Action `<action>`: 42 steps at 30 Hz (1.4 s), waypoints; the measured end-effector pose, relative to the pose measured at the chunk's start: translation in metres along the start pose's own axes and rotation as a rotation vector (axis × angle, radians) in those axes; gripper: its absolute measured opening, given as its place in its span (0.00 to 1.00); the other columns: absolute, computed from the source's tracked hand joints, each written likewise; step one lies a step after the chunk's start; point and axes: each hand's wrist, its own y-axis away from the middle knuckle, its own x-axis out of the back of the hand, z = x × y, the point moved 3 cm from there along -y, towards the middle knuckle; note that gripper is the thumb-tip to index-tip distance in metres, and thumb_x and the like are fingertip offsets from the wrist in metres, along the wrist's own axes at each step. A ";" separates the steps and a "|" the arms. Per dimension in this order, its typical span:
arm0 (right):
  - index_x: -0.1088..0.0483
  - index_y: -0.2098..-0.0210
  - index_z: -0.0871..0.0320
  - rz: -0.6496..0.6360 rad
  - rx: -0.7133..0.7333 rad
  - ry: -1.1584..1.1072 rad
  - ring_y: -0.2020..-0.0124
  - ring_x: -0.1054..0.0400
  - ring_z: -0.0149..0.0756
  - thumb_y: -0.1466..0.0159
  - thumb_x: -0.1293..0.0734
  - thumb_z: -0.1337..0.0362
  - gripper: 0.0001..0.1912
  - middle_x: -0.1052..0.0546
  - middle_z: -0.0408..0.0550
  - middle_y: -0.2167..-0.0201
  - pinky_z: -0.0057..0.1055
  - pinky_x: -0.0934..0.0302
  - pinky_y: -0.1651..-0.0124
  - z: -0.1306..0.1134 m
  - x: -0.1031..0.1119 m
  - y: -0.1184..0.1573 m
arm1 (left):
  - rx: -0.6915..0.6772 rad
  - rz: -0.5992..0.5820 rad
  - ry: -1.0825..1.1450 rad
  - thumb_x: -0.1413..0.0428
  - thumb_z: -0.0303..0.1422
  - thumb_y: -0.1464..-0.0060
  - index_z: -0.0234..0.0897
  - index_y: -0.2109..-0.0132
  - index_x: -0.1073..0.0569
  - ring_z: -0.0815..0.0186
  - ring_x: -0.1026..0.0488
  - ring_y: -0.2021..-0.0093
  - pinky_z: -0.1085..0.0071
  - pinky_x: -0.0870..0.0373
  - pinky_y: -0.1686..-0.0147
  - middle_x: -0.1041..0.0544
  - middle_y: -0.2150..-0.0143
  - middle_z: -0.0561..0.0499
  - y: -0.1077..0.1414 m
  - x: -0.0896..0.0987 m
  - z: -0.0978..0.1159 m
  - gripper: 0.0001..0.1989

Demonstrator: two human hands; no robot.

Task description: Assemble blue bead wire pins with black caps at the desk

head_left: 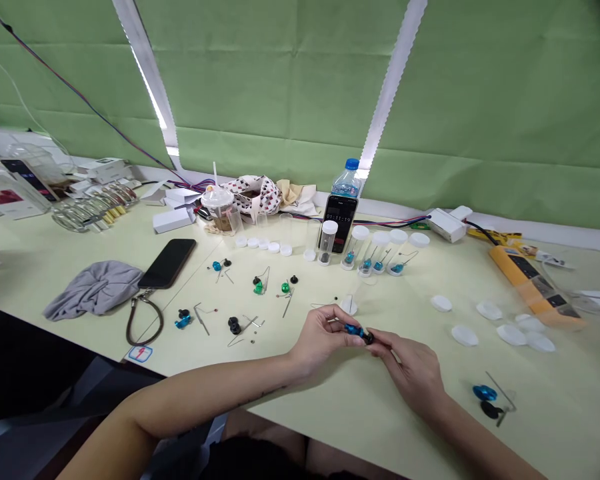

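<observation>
Above the front of the table, my left hand (320, 340) pinches a small shiny blue metal part (353, 329). Fingers of my right hand (413, 370) close on a small black round piece (368, 339) at the blue part's right end. The two pieces meet between my fingertips; how they join is too small to make out. Another blue part (485, 393) lies to the right, beside a black disc (491, 409) and thin metal rods. Left of my hands are several sets of blue, green (285, 287) and black (235, 325) parts with bent wires.
Clear tubes with white caps (359, 233), some holding blue parts, stand behind my hands before a phone timer (338, 220) and water bottle (347, 180). Loose white lids (465, 335) and an orange power strip (535, 287) lie right. A dark phone (168, 263) and grey cloth (97, 288) lie left.
</observation>
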 end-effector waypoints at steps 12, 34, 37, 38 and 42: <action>0.29 0.60 0.58 -0.049 -0.029 -0.062 0.76 0.26 0.29 0.32 0.41 0.63 0.09 0.20 0.44 0.72 0.23 0.35 0.71 0.001 -0.001 0.000 | 0.028 -0.014 0.001 0.32 0.30 0.64 0.31 0.67 0.30 0.65 0.24 0.65 0.64 0.31 0.58 0.22 0.67 0.47 -0.001 0.002 -0.002 0.17; 0.32 0.57 0.56 -0.064 -0.110 -0.071 0.76 0.26 0.28 0.33 0.40 0.62 0.08 0.21 0.41 0.73 0.22 0.35 0.72 0.004 -0.004 0.001 | 0.005 0.062 0.013 0.32 0.28 0.64 0.31 0.68 0.29 0.69 0.27 0.68 0.70 0.32 0.62 0.23 0.69 0.49 0.000 0.001 0.004 0.15; 0.31 0.58 0.56 -0.055 -0.097 -0.072 0.77 0.27 0.27 0.33 0.40 0.63 0.08 0.21 0.41 0.74 0.22 0.35 0.72 0.004 -0.004 0.002 | -0.002 0.050 -0.001 0.32 0.28 0.64 0.31 0.68 0.29 0.69 0.27 0.67 0.70 0.33 0.62 0.23 0.69 0.49 0.000 0.001 0.003 0.16; 0.31 0.58 0.56 -0.052 -0.095 -0.073 0.77 0.27 0.27 0.33 0.40 0.63 0.08 0.21 0.41 0.74 0.22 0.35 0.72 0.004 -0.004 0.002 | -0.002 0.050 -0.003 0.32 0.29 0.64 0.31 0.68 0.29 0.69 0.27 0.67 0.70 0.33 0.62 0.23 0.70 0.50 0.000 0.001 0.003 0.16; 0.31 0.59 0.56 -0.067 -0.101 -0.079 0.77 0.27 0.27 0.33 0.40 0.63 0.08 0.21 0.40 0.75 0.22 0.36 0.72 0.004 -0.004 0.003 | 0.020 0.045 -0.005 0.31 0.30 0.65 0.31 0.68 0.29 0.69 0.27 0.67 0.69 0.32 0.61 0.23 0.70 0.50 0.000 0.001 0.003 0.17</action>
